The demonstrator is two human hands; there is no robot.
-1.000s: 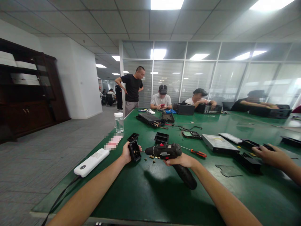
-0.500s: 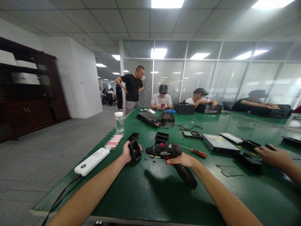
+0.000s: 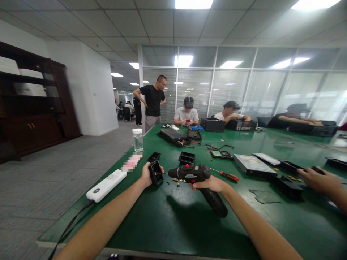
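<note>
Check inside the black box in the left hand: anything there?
Small gold bits show in the black box held by the left hand. Whatever lies beneath them is covered; shaded corners are too dark.

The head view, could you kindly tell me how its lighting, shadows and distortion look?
Head view: the ceiling light is blown out white; a soft shadow lies on the green table below the drill; the cabinet leans outward, apparently from wide-angle distortion; the brass-coloured bits are too small to make out clearly.
</note>
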